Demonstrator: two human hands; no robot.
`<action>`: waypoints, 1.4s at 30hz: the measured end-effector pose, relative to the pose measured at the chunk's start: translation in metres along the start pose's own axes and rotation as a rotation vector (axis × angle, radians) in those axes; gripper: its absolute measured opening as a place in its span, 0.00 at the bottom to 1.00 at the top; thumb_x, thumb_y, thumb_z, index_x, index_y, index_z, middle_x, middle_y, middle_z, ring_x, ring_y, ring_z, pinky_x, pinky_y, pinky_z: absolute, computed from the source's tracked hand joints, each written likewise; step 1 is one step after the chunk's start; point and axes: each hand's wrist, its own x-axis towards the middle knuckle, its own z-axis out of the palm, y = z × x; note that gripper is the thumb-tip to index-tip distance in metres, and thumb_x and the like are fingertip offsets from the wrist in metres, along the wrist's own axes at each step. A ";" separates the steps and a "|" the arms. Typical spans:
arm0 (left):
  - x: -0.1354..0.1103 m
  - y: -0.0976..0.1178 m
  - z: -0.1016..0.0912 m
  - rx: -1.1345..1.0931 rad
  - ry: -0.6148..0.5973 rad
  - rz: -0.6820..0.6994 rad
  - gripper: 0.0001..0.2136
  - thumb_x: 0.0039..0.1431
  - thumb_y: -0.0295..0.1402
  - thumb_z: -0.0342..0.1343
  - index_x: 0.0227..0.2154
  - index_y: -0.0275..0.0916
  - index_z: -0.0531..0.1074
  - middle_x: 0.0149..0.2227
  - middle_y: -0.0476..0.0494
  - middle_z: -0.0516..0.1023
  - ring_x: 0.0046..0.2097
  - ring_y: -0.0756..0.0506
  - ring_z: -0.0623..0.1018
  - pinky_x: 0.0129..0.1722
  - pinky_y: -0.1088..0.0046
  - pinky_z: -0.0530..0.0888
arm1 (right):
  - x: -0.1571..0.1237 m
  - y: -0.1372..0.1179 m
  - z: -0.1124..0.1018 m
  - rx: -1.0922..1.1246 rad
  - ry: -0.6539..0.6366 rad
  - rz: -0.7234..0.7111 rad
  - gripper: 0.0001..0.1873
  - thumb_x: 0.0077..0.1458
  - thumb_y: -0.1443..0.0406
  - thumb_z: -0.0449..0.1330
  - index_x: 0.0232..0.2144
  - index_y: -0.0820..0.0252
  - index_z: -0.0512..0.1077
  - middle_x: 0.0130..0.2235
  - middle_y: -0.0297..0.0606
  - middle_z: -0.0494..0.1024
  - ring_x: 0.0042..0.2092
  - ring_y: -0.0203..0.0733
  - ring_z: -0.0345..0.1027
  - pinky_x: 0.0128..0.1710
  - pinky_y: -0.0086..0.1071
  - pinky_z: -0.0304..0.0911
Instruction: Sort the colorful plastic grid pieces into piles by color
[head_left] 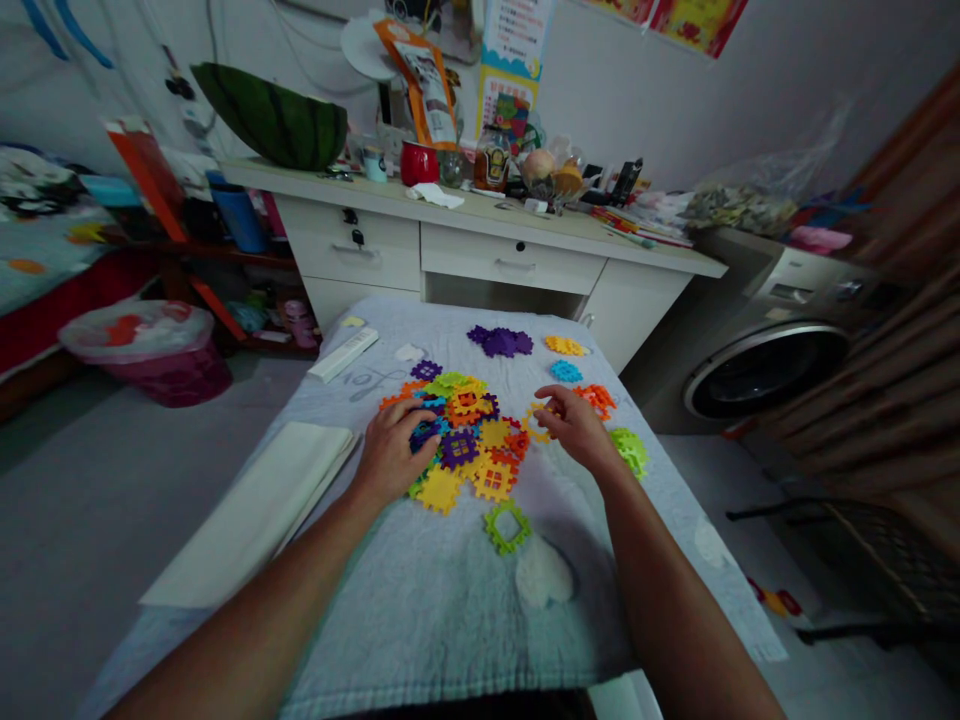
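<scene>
A heap of coloured square plastic puzzle tiles (469,435) lies in the middle of a table covered by a pale cloth (450,590). My left hand (390,450) rests on the heap's left edge, its fingers curled over a dark blue tile. My right hand (574,425) is at the heap's right side, fingertips pinched on a yellow tile (534,418). Sorted small piles lie beyond: purple (501,341), yellow (565,346), blue (565,372), orange (598,398) and green (630,447). A lone green tile (508,527) lies nearer to me.
A folded white cloth (255,515) lies at the table's left, with a white remote (343,354) beyond it. A cluttered white desk (480,235) with a half watermelon (274,120) stands behind. A washing machine (765,350) is at the right and a red bin (150,350) at the left.
</scene>
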 end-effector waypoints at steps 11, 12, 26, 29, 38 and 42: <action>0.001 -0.002 0.000 0.012 -0.022 0.003 0.13 0.56 0.39 0.54 0.41 0.42 0.75 0.50 0.41 0.73 0.54 0.38 0.72 0.56 0.55 0.67 | -0.021 0.028 -0.007 -0.097 -0.128 0.120 0.16 0.54 0.67 0.57 0.46 0.58 0.69 0.34 0.33 0.72 0.32 0.36 0.69 0.35 0.31 0.65; 0.001 -0.002 0.000 0.011 -0.020 0.003 0.13 0.56 0.39 0.54 0.41 0.42 0.75 0.51 0.41 0.73 0.54 0.38 0.72 0.56 0.55 0.67 | -0.023 0.028 -0.007 -0.161 -0.143 0.108 0.18 0.54 0.67 0.57 0.48 0.58 0.69 0.37 0.35 0.73 0.36 0.37 0.70 0.39 0.32 0.65; 0.000 -0.001 0.000 0.018 -0.011 -0.002 0.12 0.56 0.39 0.55 0.42 0.43 0.75 0.51 0.42 0.73 0.54 0.38 0.72 0.57 0.55 0.67 | -0.024 0.025 -0.004 -0.559 -0.240 0.054 0.21 0.49 0.65 0.65 0.47 0.62 0.71 0.45 0.45 0.72 0.44 0.45 0.68 0.44 0.35 0.61; -0.001 0.000 -0.001 0.065 -0.004 -0.023 0.12 0.56 0.40 0.55 0.42 0.44 0.75 0.52 0.42 0.73 0.55 0.37 0.72 0.57 0.50 0.64 | -0.008 0.024 -0.016 -0.570 -0.197 0.003 0.20 0.50 0.62 0.66 0.46 0.61 0.72 0.44 0.44 0.73 0.44 0.44 0.69 0.45 0.35 0.61; -0.001 -0.001 0.000 0.099 0.025 -0.056 0.12 0.57 0.40 0.55 0.42 0.46 0.74 0.53 0.42 0.73 0.55 0.36 0.71 0.57 0.49 0.62 | 0.101 0.049 -0.057 -0.688 0.055 0.089 0.17 0.53 0.61 0.64 0.44 0.63 0.75 0.45 0.46 0.76 0.45 0.44 0.70 0.46 0.34 0.62; -0.001 -0.003 0.001 0.099 0.031 -0.055 0.12 0.58 0.40 0.54 0.43 0.45 0.74 0.53 0.42 0.72 0.54 0.37 0.72 0.56 0.52 0.65 | 0.138 0.068 -0.064 -0.731 0.178 0.266 0.17 0.54 0.60 0.62 0.44 0.64 0.75 0.46 0.48 0.77 0.45 0.45 0.71 0.43 0.32 0.63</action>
